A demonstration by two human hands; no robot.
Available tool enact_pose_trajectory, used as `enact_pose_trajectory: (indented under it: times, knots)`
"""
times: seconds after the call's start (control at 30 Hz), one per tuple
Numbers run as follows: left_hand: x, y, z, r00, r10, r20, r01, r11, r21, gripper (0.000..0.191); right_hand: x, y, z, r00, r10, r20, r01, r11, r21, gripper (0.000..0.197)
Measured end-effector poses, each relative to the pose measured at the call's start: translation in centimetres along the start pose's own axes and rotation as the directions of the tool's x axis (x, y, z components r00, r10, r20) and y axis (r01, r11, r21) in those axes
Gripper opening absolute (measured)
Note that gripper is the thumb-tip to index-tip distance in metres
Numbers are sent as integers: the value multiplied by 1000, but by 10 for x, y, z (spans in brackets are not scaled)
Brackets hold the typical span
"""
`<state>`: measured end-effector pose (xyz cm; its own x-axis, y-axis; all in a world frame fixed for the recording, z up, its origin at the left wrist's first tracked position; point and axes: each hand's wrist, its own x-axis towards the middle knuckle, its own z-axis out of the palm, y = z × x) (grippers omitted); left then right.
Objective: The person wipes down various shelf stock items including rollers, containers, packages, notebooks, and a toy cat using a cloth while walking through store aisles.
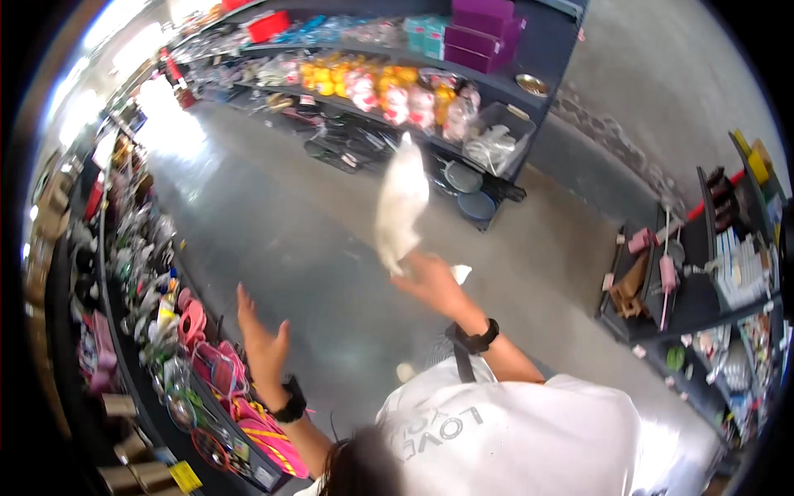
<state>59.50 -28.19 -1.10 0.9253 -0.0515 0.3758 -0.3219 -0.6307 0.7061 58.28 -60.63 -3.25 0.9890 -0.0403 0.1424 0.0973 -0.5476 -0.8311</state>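
My right hand [431, 282] is at the near end of a white cloth [403, 198], which stretches away above the floor; blur hides whether the fingers grip it. A small white piece [461, 274] shows just beside that hand, perhaps part of the same cloth. My left hand [265, 347] is raised with its fingers apart and holds nothing, near the left shelf and its pink goods [220, 369]. Both wrists wear black bands.
A long shelf unit [111, 291] packed with goods runs along my left. Ahead, another shelf [539, 124] bears bagged yellow and pink toys [397, 102], purple boxes [481, 37] and a clear bin [499, 139]. More shelves [676, 322] stand at right by the concrete wall [657, 80].
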Motion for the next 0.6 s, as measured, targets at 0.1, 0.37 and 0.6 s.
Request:
enact_pose_trajectory:
  times: [0.1,0.37,0.6]
  knots:
    - [86,34,64,921,300,249,-342,928,145,87,41,-1,17,973,-216,83,212,975,60,39]
    - [245,-15,179,725,-42,687,237,952,-193,36,224,77,40,961,-171,218,181,983,-28,39]
    - [377,-124,168,825,-184,534,334,922,-198,30,402,71,32,951,-103,291,91,994,54,54]
